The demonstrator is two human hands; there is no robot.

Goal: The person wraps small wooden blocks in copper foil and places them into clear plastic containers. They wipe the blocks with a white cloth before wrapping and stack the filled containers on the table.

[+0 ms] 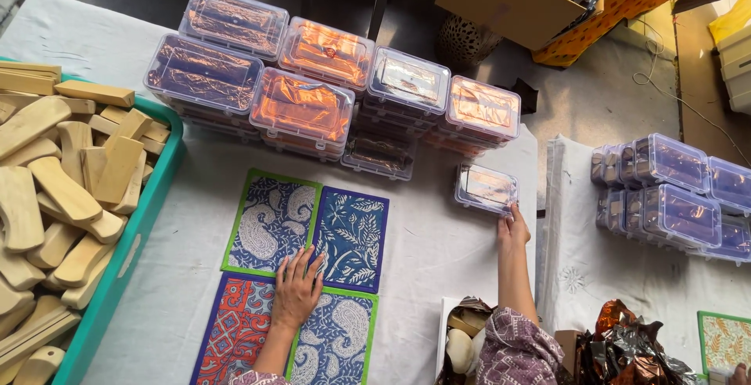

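A small clear plastic box [486,188], rectangular with rounded corners and a shiny coppery foil lining inside, lies alone on the white cloth table [422,252] at about 3 o'clock in the view. The right hand [512,228] reaches up to it from 6 o'clock, fingertips touching the box's near right corner; the fingers are stretched out and close on nothing, so the box sits just beyond the hand rather than inside a grasp.

The left hand [297,289] lies flat and spread, palm down, where 4 printed fabric panels [350,236] meet in a 2 by 2 block. The panels are flat rectangles with paisley and leaf patterns in blue and white, one in red, edged in green or purple. The hand holds none of them; it only presses on top.

At 12 o'clock, stacks of closed clear boxes [301,103] with the same foil glint stand in rows. At 9 o'clock a teal tray [129,244] holds a heap of pale, smooth, unfinished wooden blocks [55,189]. At 3 o'clock, on a second cloth, more clear boxes [673,197] are stacked. Crumpled foil wrap [626,346] lies at 5 o'clock.
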